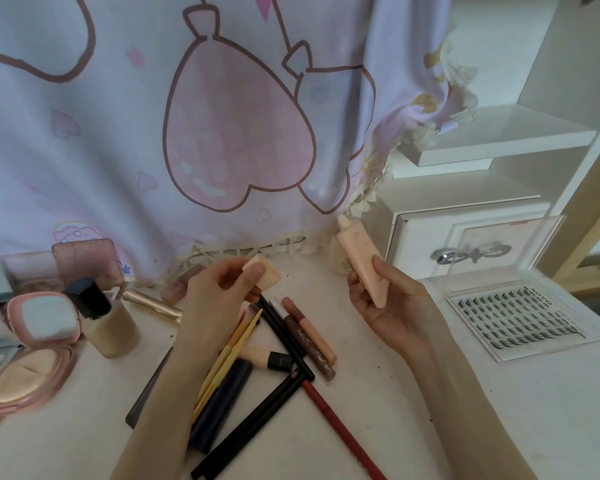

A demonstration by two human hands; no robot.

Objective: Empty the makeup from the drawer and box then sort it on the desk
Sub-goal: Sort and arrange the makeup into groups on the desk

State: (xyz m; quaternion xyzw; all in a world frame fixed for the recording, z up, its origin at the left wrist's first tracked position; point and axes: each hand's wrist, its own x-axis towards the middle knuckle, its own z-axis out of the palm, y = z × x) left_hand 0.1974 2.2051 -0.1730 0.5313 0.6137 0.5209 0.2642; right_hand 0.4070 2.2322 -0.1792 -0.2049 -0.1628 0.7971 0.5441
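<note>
Fingers [253, 271] of the left hand [215, 292] pinch a small peach wedge-shaped sponge [262, 273]; the right hand [392, 306] grips a peach squeeze tube [359, 261]. Below them, pencils and brushes [274, 344] lie heaped on the white worktop [413, 410]; compacts [35, 348] stand grouped further left. Sorting seems partway. Right of the tube, the white drawer [471, 240] appears closed, contents hidden.

Red pencil [340, 429] cut off by bottom edge; lash case [520, 320] label illegible.
</note>
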